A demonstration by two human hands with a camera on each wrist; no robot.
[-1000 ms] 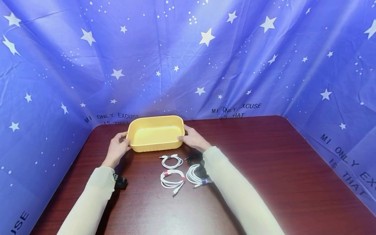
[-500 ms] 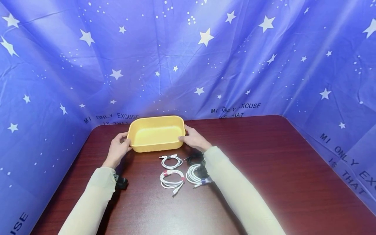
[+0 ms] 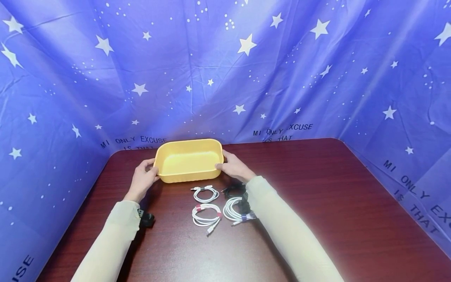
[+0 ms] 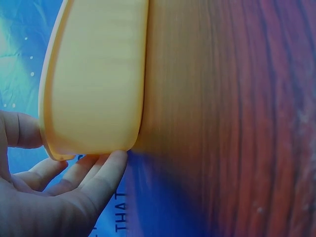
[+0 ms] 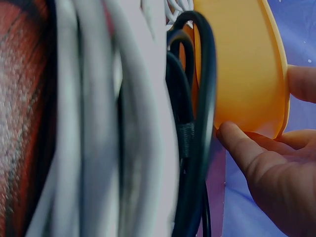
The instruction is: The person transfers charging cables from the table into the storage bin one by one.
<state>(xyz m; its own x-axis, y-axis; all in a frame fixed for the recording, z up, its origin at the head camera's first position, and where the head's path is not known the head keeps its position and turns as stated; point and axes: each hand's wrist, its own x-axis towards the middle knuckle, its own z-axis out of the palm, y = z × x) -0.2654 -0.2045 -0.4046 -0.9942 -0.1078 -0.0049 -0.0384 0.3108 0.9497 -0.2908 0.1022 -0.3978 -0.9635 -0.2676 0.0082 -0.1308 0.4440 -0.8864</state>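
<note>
Left hand (image 3: 141,178) and right hand (image 3: 236,167) grip a yellow plastic tub (image 3: 190,178); pulling it closer could bump the coiled white cable (image 3: 216,194).

Right grip (image 5: 281,173) holding yellow bin (image 5: 242,64), black cable (image 5: 206,98), blurred white cables (image 5: 148,128)

One bench (image 3: 317,215) carries one oblong yellow tub (image 3: 190,177), three coiled white cables (image 3: 226,211) and one coiled black cable (image 3: 230,191), making four cables. One left hand (image 3: 142,180) and one right hand (image 3: 235,166) make two, with two pale sleeves (image 3: 109,235).
</note>
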